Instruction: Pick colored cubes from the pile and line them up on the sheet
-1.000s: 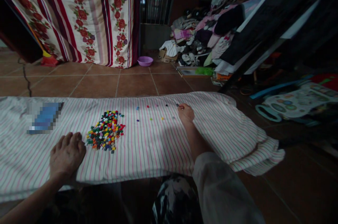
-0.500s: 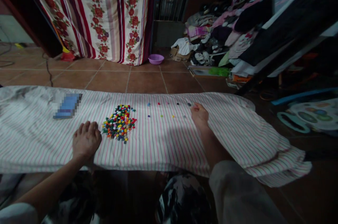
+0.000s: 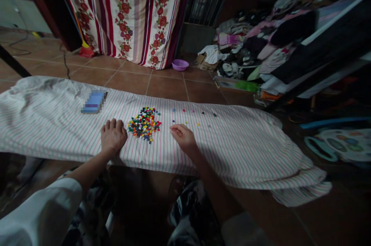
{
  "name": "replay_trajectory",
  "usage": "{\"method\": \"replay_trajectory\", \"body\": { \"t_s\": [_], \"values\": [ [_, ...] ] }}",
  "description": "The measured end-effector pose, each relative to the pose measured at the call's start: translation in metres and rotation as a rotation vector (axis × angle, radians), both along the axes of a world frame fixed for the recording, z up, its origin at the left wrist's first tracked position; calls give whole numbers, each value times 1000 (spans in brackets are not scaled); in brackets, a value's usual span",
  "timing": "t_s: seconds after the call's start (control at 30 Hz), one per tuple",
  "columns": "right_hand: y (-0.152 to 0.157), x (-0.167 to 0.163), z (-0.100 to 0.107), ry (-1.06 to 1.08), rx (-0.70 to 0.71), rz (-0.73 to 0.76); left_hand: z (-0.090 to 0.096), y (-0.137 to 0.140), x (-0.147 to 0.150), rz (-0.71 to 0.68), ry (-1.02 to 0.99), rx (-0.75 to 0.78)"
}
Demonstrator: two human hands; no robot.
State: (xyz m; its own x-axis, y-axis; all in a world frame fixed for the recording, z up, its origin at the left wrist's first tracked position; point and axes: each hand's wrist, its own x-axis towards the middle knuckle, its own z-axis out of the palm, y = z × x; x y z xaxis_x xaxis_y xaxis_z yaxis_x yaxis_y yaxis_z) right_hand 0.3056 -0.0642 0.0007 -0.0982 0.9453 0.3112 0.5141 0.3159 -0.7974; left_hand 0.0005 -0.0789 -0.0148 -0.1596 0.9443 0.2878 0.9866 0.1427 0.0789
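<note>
The left hand (image 3: 113, 136) rests palm-down, fingers spread flat, on the pink-striped white cloth (image 3: 246, 149), just left of the heap of small multicoloured beads (image 3: 144, 124). The right hand (image 3: 182, 136), fingers loosely curled and holding nothing visible, lies right of the heap. Single loose beads (image 3: 193, 114) sit beyond it. A purple plastic bowl (image 3: 180, 65) stands farther back.

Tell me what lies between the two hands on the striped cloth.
Head view: a pile of small coloured beads lies between the left hand and right hand.
</note>
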Motion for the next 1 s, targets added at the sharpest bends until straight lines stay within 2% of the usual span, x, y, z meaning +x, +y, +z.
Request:
{"method": "replay_trajectory", "body": {
  "t_s": [0.17, 0.4, 0.73, 1.0],
  "values": [
    [-14, -50, -7, -101, -31, 197, 1, -1, 0, -15, 9, 18],
    [-11, -76, -23, -284, -23, 289, 2, -2, 0, -16, 34, 35],
    [-16, -81, -22, -498, 41, 255, 3, -5, 1, -30, 60, 67],
    [-27, -84, -20, -529, 119, 158, 8, -7, 5, -36, 76, 70]
  ]
}}
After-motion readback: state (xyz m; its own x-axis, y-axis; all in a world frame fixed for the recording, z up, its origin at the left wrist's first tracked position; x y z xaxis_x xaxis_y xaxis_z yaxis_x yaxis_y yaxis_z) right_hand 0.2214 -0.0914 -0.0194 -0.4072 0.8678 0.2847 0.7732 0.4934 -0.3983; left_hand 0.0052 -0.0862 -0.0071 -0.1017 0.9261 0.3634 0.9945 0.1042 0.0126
